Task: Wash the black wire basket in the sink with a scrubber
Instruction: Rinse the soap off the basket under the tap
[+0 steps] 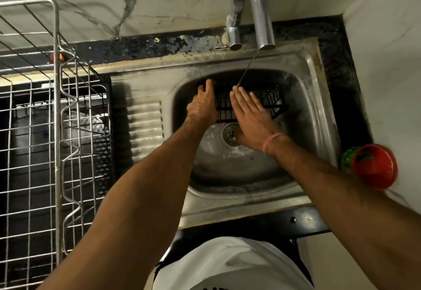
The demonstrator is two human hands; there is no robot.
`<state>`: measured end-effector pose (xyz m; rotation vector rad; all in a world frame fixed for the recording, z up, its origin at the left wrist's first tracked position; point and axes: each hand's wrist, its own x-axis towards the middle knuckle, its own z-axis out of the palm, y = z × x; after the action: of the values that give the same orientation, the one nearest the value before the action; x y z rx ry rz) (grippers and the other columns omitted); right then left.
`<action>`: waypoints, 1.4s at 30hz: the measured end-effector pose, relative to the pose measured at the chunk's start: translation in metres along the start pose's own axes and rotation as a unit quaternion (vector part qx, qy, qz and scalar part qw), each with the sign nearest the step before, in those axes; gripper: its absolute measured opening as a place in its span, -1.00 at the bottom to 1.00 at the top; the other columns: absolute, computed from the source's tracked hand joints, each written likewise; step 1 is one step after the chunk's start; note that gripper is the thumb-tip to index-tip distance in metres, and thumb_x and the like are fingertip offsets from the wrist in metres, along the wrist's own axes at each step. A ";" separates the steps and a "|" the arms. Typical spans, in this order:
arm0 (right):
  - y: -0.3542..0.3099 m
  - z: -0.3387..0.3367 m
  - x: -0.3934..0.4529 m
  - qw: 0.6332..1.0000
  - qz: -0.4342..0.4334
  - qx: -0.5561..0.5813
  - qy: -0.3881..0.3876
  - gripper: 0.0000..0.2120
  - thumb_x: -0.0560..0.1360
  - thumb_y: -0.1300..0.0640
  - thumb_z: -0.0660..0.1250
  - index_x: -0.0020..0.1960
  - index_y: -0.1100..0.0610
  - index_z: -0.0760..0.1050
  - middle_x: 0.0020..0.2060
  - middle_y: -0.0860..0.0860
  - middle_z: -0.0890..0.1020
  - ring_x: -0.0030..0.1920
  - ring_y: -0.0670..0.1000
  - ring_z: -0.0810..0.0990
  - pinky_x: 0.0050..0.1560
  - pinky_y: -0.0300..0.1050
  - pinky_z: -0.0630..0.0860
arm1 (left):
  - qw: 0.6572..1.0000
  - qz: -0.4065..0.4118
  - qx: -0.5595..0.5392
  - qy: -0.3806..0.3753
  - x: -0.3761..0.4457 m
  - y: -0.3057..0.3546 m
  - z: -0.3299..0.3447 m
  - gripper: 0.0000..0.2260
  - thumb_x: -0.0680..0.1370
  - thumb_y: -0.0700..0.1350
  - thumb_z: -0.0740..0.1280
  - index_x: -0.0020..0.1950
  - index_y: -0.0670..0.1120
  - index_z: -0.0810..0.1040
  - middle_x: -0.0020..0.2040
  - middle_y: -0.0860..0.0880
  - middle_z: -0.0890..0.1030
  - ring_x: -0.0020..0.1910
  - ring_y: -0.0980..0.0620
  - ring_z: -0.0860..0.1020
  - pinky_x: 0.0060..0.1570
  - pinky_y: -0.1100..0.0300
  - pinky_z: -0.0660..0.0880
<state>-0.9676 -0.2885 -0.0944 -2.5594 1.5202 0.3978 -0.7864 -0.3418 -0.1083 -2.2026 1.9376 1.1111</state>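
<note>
The black wire basket (pixel 250 105) is seen in the far half of the sink (pixel 314 98), w/ the drain (pixel 230 135) on the near side of it. Its left end is gripped by the left hand (pixel 202 107), fingers curled over the far-left rim; the rest of the basket extends rightward from that grip. The right hand (pixel 252 116) is laid flat on top of the basket, fingers straight & together, nothing held; a pink band (pixel 272 140) is worn at its wrist. A thin stream from the tap (pixel 262 16) is landing just beyond the right fingertips (pixel 237 91). A red cup (pixel 373 166) sits well right of both hands; a wire rack (pixel 45 130) is left of the grip.
</note>
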 end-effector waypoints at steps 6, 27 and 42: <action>0.047 0.005 -0.029 0.959 0.275 0.066 -0.002 0.12 0.49 -0.13 0.44 0.70 0.25 -0.25 0.69 0.25 -0.14 0.69 0.23 -0.16 0.68 0.20 0.00 | 0.999 -0.027 -0.022 0.003 -0.002 -0.002 0.006 -0.15 0.55 -0.35 0.41 0.70 0.05 0.06 0.48 -0.22 0.43 0.34 -0.33 0.56 0.24 -0.22 0.55; 0.002 -0.004 0.026 0.992 -0.063 0.107 0.024 -0.40 0.76 -0.06 -0.17 0.72 0.15 -0.15 0.71 0.07 -0.12 0.70 0.01 -0.16 0.70 0.04 -0.13 | 0.999 -0.028 -0.017 -0.031 -0.007 -0.014 0.005 -0.11 0.58 -0.15 0.48 0.71 0.11 -0.05 0.39 -0.24 0.57 0.31 -0.30 0.60 0.26 -0.28 0.55; -0.008 -0.006 0.023 0.984 0.089 0.151 0.024 -0.35 0.72 -0.09 -0.18 0.72 0.19 -0.16 0.71 0.12 -0.14 0.70 0.05 -0.19 0.70 0.09 -0.12 | 0.997 -0.019 -0.075 -0.015 -0.006 -0.021 0.015 -0.33 0.63 -0.13 0.40 0.65 0.01 0.14 0.34 -0.20 0.63 0.29 -0.28 0.62 0.25 -0.18 0.54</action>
<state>-0.9496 -0.3058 -0.0952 -2.2267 1.6867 0.1119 -0.7755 -0.3247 -0.1260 -2.2693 1.8510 1.3168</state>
